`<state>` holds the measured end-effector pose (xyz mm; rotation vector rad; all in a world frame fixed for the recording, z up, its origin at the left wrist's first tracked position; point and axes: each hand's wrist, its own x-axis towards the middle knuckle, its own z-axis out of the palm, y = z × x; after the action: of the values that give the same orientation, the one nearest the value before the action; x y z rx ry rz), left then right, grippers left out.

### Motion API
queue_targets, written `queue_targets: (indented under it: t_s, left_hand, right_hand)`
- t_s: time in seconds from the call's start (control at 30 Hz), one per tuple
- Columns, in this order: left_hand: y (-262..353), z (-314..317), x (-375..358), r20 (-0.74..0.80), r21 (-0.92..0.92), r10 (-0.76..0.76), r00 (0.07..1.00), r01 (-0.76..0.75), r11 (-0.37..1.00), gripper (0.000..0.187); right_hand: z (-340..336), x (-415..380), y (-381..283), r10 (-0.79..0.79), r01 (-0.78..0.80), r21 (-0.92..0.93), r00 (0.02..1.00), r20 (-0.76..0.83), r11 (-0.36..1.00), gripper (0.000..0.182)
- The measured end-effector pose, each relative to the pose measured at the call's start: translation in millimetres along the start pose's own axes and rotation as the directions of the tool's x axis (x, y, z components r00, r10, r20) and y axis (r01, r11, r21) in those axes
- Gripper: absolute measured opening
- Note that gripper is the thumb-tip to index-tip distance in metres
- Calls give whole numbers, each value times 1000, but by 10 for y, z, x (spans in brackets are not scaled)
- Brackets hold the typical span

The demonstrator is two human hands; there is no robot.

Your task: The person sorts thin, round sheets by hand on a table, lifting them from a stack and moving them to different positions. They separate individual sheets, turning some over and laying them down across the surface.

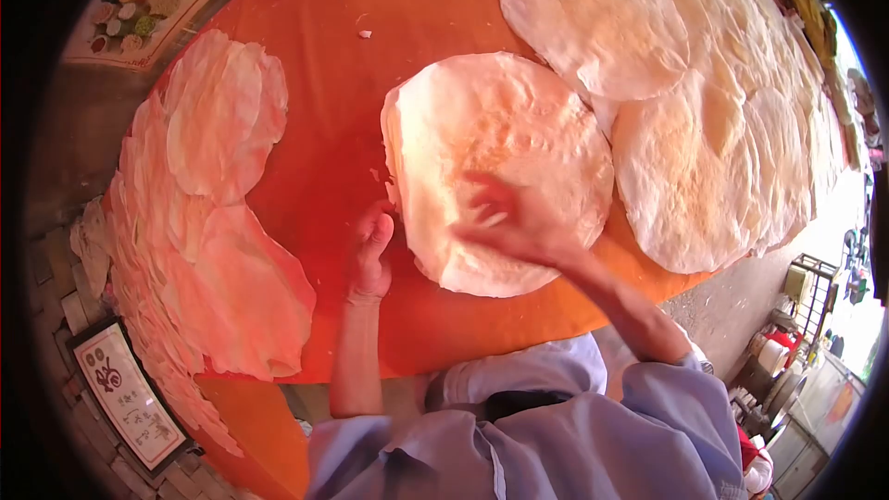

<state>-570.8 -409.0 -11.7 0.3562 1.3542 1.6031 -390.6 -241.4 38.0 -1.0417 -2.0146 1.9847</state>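
A stack of thin round pale flatbread sheets (491,130) lies in the middle of an orange-covered table (333,65). My right hand (505,218) rests flat on the near part of the top sheet, fingers spread and blurred. My left hand (373,250) touches the stack's near-left edge with curled fingers, pinching or lifting the rim. Both forearms reach out from light blue sleeves at the bottom.
More round sheets overlap along the table's far and right side (704,111). Another layered pile of sheets (213,222) runs down the left edge. A framed sign (130,398) leans on the brick floor at lower left. Pots and a rack (796,333) stand at right.
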Motion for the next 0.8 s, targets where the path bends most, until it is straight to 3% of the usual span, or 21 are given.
queue_targets:
  t_s: [0.03,0.1,0.13,0.23,0.37,0.4,0.5,0.53,0.63,0.67,0.77,0.8]
  left_hand:
    - [30,49,1,15,-20,-6,1000,7,1000,37]
    - [124,247,-3,40,-59,-16,999,18,998,36]
    - [137,320,5,-59,-17,-26,998,25,1000,32]
    - [180,389,85,-144,37,-82,986,89,995,30]
    - [211,414,130,-136,4,-132,982,134,991,34]
    - [222,440,144,-121,6,-130,984,132,991,34]
    - [219,517,156,-112,31,-140,984,145,989,32]
    - [214,535,172,-137,45,-141,981,148,988,30]
    - [-69,249,223,-131,-55,-125,984,118,991,25]
    - [-161,114,203,-115,-115,-119,986,106,988,23]
    - [83,356,61,-209,-55,-121,970,112,992,20]
    - [66,260,-14,-166,-85,-90,982,77,993,26]
  right_hand:
    - [174,-18,-223,-140,134,-162,990,-29,978,52]
    - [363,118,-279,-306,279,-249,949,-75,927,53]
    - [391,173,-281,-385,344,-296,918,-93,891,53]
    - [287,282,-222,-17,25,-96,996,85,995,53]
    - [350,283,-25,18,-5,247,999,-51,969,40]
    - [369,258,-208,178,-153,300,982,-58,942,34]
    - [398,291,-294,45,-57,-65,986,-162,996,33]
    - [392,331,-160,-46,58,71,987,-154,996,30]
    - [282,332,-148,57,-37,168,992,-114,985,20]
    - [261,296,-191,6,13,128,989,-147,992,18]
    - [249,182,-258,-76,93,62,970,-231,994,17]
    - [133,90,-488,-197,212,17,932,-304,977,17]
